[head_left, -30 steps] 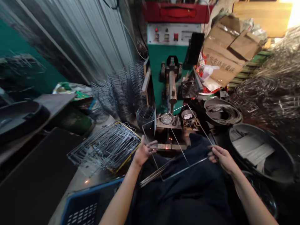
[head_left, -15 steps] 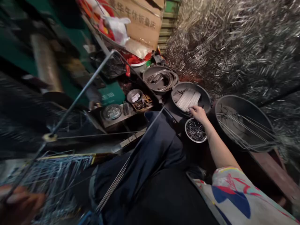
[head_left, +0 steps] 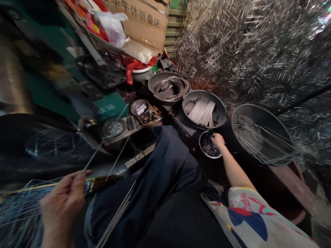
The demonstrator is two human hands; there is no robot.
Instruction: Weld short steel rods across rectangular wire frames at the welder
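Your left hand [head_left: 64, 198] pinches a thin metal wire [head_left: 93, 156], its long axis slanting away toward one o'clock. Your right hand [head_left: 218, 139], fingers bunched narrow, dips into a round bowl [head_left: 207, 156] of small dark metal pieces [head_left: 208, 147]; whether it grips any, you cannot tell. The bowl lies between two and three o'clock from your left hand, far nearer your right. Beyond it, at eleven o'clock, a pan [head_left: 220, 112] holds straight metal strips [head_left: 202, 111].
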